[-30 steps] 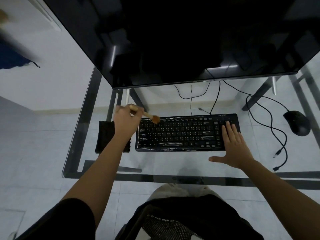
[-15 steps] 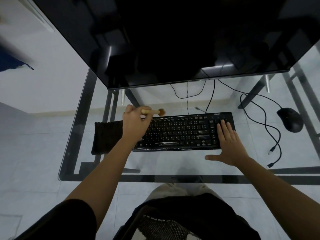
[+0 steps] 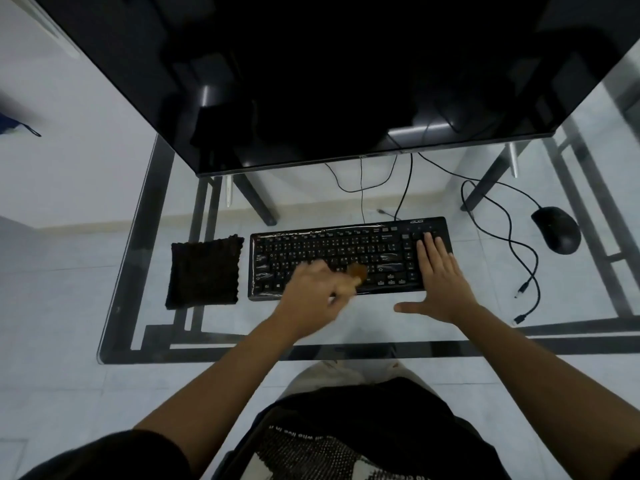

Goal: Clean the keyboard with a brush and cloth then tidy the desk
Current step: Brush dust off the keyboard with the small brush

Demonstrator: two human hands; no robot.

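A black keyboard (image 3: 346,251) lies on the glass desk (image 3: 138,258), in front of the monitor. My left hand (image 3: 311,296) grips a small wooden brush (image 3: 356,271), blurred by motion, whose bristles lie on the keys near the keyboard's front middle. My right hand (image 3: 440,275) rests flat with straight fingers on the keyboard's right end, over the number pad. A dark knitted cloth (image 3: 204,271) lies flat on the glass just left of the keyboard.
A large dark monitor (image 3: 311,81) overhangs the back of the desk. A black mouse (image 3: 556,230) sits at the right, with loose black cables (image 3: 519,258) looping between it and the keyboard. The desk's front edge runs just above my lap.
My left hand has swept the brush from the keyboard's upper left corner down and right to its front middle, uncovering the cloth. My right hand has stayed on the right end.
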